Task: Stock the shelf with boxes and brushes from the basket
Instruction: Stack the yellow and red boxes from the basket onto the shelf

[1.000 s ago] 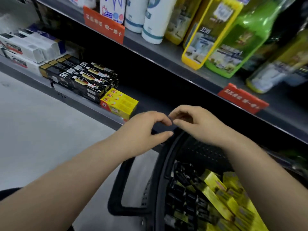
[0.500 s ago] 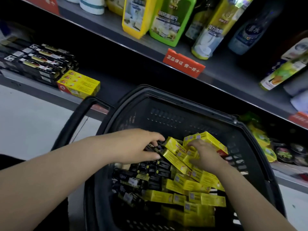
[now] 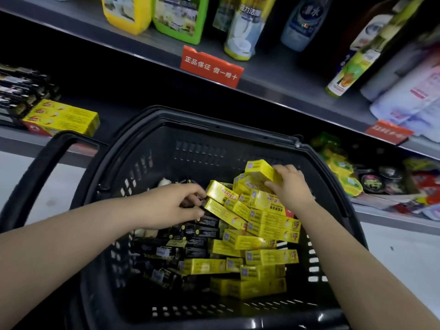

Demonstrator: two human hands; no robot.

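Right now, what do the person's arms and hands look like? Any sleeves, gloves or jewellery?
The left forearm and right forearm are bare to the frame's edge, with no sleeve showing. The left hand and right hand are bare too: no gloves, and no ring, watch or bracelet in view.

Left hand [image 3: 166, 206]: bare, fingers short and rounded, knuckles smooth. Back from the grip, the wrist and left forearm [image 3: 71, 246] are uncovered right to the frame edge. The forearm is broad and widens away from the grip.

Right hand [image 3: 291, 186]: bare too, nails too small to make out. Behind its grip the right forearm [image 3: 345, 253] runs uncovered, likewise thickening farther back.
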